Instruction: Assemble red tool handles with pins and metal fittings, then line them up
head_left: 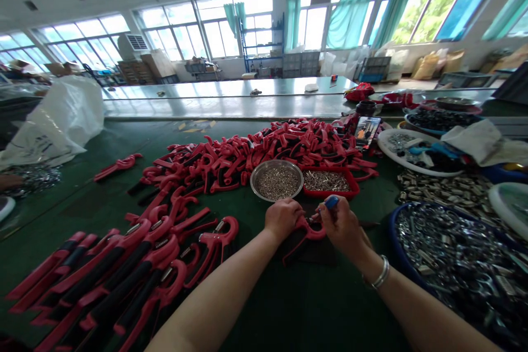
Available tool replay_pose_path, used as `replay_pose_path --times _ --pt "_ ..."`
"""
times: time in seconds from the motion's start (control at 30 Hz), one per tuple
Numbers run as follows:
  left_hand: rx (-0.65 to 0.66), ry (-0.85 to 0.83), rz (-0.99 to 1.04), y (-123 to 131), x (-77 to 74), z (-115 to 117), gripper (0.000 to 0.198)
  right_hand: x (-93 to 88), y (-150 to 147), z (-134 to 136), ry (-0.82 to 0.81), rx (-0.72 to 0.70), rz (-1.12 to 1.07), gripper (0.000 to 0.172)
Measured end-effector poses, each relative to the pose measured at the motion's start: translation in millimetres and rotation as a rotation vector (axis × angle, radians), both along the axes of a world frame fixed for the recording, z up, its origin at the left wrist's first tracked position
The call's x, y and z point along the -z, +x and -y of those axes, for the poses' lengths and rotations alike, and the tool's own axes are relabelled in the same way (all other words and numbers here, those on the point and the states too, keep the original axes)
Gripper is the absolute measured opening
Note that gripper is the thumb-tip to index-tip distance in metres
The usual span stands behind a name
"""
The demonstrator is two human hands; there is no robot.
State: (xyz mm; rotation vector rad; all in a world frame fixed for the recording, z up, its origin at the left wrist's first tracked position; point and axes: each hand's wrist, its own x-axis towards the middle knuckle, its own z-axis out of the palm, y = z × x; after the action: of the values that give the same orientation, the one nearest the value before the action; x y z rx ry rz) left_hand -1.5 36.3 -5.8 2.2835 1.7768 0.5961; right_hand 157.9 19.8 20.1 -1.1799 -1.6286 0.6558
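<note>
Both hands closed. Left hand [282, 219] clamps a red tool frame [312, 229] at its curved end; right hand [340, 225] clenches a blue-handled tool [331, 202], tip hidden by the fingers, so contact with the frame can't be confirmed. Frame sits between the hands, just above a dark pad [309, 250] on the green bench mat [256, 313], its long arm angling down-left.

Directly ahead, touching-close to each other: steel bowl [276, 164] of small silver fittings and a red tray [330, 194] of short metal pins, both just beyond the hands. Behind them, a heap of red-and-black handles [264, 154]. Left of the left forearm, rows of assembled red-and-black tools [103, 269] lie side by side, with metal inserts visible at their heads.

Right of the right hand, a blue basin [391, 247] full of bright metal clips. Silver bangle [381, 272] on the right wrist. Further right, a white round tray [396, 159] holds mixed items; a phone [367, 133] lies beside the heap. White plastic sack [61, 121] on the far left of the bench. Long metal-topped table [231, 88] beyond, then windows with teal curtains [348, 16].
</note>
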Motion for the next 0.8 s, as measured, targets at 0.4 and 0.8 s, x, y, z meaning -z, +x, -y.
replay_pose_path --times 0.4,0.8 --pt "0.042 0.051 -0.001 -1 2.5 -1 0.02 20.3 9 -34 -0.629 -0.022 -0.461 0.017" --pt "0.076 0.015 0.023 0 0.4 -4 0.02 11.6 5 -30 -0.76 0.01 -0.474 0.012"
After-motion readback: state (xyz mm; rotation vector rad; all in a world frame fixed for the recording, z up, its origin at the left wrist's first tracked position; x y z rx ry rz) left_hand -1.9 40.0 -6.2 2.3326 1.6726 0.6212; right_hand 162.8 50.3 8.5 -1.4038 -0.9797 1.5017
